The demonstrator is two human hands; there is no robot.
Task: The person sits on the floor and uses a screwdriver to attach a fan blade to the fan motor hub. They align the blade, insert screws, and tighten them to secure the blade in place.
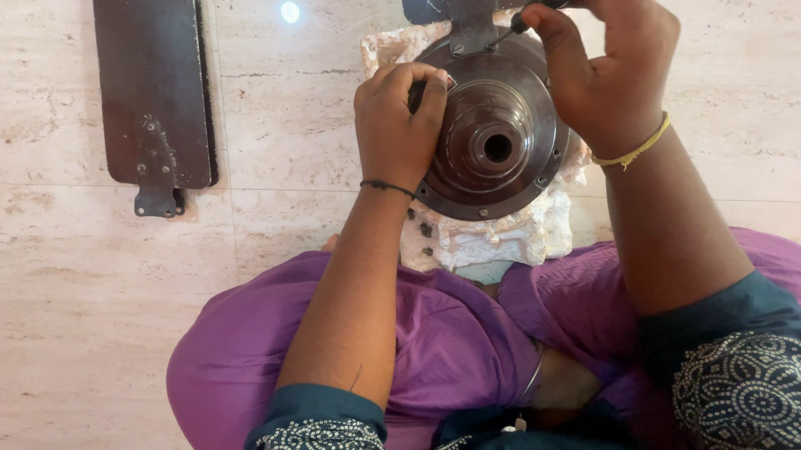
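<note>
The left hand (400, 122) lies knuckles-up on the left rim of a round dark metal motor housing with a central hole (498, 138), its fingers curled together against the metal; whether they pinch anything I cannot tell. The right hand (600, 61) arches over the housing's upper right edge, fingers clamped on a black-handled screwdriver (540, 4). The housing rests on a crumpled white cloth (491, 237) on the pale marble floor (68, 305), just before the person's purple-clad knees. A flat dark metal blade (154, 82) lies well apart, toward the floor's upper left.
</note>
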